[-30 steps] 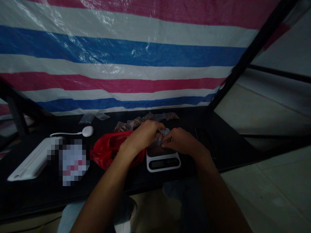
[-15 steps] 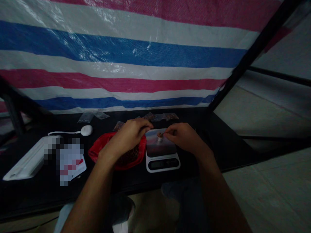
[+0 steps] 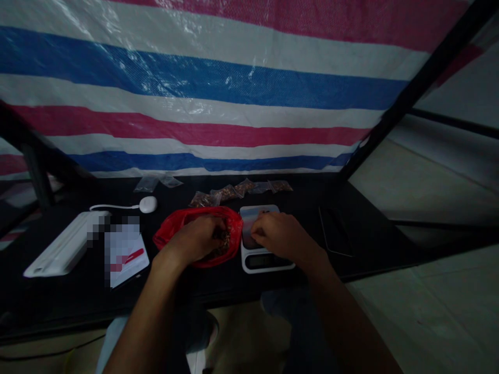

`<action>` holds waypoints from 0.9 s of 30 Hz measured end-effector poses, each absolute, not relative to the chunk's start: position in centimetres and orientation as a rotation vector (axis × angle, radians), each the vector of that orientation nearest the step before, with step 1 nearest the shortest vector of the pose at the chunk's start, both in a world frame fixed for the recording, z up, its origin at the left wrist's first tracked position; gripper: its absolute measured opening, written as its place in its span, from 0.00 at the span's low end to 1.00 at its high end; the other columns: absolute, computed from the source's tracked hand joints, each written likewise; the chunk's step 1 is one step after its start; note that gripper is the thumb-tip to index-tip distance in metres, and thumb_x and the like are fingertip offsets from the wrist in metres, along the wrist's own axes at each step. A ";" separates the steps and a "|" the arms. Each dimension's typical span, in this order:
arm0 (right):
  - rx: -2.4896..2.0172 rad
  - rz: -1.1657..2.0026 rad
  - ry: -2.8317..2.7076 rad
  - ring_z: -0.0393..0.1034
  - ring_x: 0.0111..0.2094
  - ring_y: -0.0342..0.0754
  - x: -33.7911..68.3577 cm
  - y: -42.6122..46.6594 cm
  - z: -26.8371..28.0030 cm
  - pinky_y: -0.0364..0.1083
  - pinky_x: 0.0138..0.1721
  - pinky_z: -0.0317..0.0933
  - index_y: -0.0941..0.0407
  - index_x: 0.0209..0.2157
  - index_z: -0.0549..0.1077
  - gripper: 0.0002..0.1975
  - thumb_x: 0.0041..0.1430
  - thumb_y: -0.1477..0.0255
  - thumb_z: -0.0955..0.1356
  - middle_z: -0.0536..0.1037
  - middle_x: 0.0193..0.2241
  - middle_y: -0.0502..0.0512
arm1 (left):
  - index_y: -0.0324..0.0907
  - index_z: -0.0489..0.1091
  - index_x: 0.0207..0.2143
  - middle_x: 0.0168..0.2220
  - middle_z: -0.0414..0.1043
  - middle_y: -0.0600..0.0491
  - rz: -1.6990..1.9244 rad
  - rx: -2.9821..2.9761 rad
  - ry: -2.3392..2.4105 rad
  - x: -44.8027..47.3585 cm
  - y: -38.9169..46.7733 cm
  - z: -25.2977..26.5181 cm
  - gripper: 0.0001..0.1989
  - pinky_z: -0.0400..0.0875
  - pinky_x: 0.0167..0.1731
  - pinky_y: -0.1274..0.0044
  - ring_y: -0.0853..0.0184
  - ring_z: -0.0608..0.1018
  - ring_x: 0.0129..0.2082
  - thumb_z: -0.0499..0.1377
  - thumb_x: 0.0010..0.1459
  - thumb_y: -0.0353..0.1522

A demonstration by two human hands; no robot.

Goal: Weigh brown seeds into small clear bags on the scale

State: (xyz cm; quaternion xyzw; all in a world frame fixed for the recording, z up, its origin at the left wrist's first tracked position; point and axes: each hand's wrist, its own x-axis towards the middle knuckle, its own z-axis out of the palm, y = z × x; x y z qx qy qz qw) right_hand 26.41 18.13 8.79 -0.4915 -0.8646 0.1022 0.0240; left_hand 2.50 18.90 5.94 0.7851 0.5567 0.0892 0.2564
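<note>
My left hand (image 3: 198, 238) reaches into an open red plastic bag (image 3: 171, 221). Its fingers are curled down among small brown pieces (image 3: 230, 231), and whatever they grip is hidden. Over the plate of a white digital scale (image 3: 246, 265) is my right hand (image 3: 278, 231), its fingers drawn together in a pinch. I cannot make out what is between those fingertips. Some small brown bits (image 3: 266, 212) show just behind the knuckles; the spot below them is covered by the hand.
Several clear bags of brown pieces (image 3: 226, 193) lie along the back. Emptier clear bags (image 3: 146, 183) rest farther left. A white corded device (image 3: 148, 204), a long white case (image 3: 64, 249) and a printed card (image 3: 134, 259) lie on the left. A dark phone (image 3: 335, 231) lies right.
My left hand has moved from above the scale's left edge down into the red bag. My right hand has shifted toward me over the plate. The view has shifted slightly.
</note>
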 end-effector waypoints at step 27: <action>-1.402 0.328 -2.820 0.77 0.49 0.57 17.8 16.7 8.8 0.51 0.47 0.72 0.66 0.53 0.79 0.20 0.68 0.87 0.60 0.81 0.48 0.71 | 0.45 0.81 0.46 0.47 0.84 0.51 0.207 2.115 1.489 -0.6 19.4 5.6 0.19 0.72 0.47 0.78 0.63 0.84 0.46 0.57 0.57 0.22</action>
